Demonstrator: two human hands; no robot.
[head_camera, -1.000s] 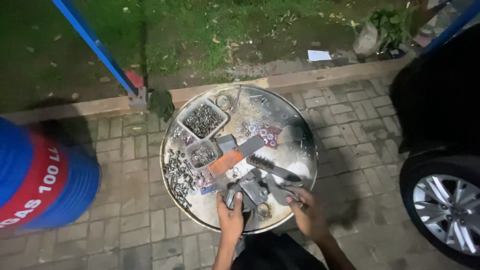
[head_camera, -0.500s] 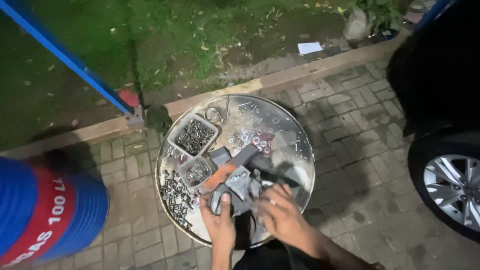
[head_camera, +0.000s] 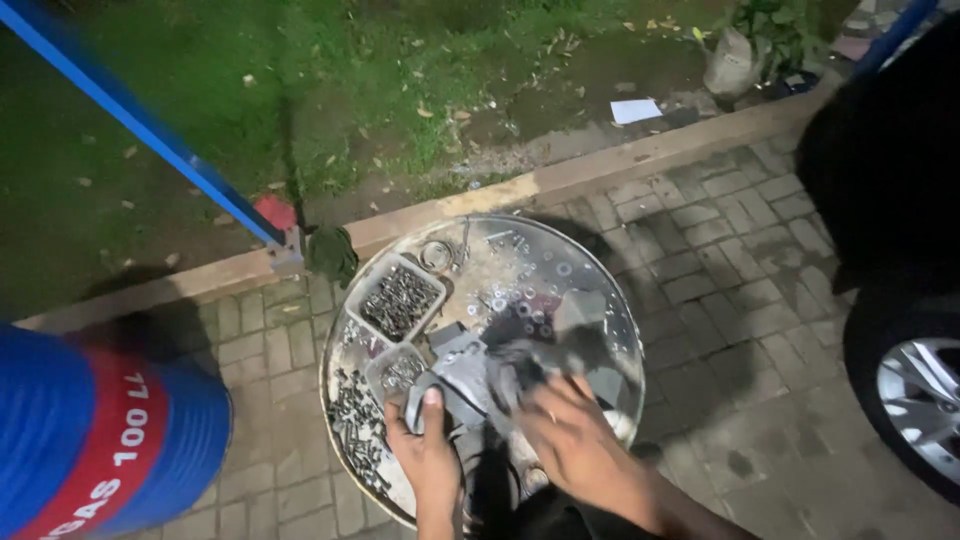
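Observation:
A round metal drum top (head_camera: 590, 270) serves as a work surface, strewn with washers, bolts and grey metal parts. My left hand (head_camera: 425, 450) grips a grey metal part (head_camera: 455, 385) near the front edge, thumb on top. My right hand (head_camera: 570, 440) lies over the blurred pile of dark metal pieces (head_camera: 540, 360) just right of it; whether it holds one is unclear. A square tray of small screws (head_camera: 400, 298) sits at the back left, a smaller tray (head_camera: 398, 372) in front of it. Loose bolts (head_camera: 358, 430) lie along the left rim.
A blue and red drum (head_camera: 100, 440) stands at the left. A car wheel (head_camera: 915, 400) and dark bodywork fill the right side. Brick paving surrounds the drum; a kerb (head_camera: 600, 165), grass and a blue pole (head_camera: 150, 140) lie beyond.
Both hands have moved further over the pile; the right hand now covers the dark parts and the orange piece seen earlier is hidden. The view has shifted slightly.

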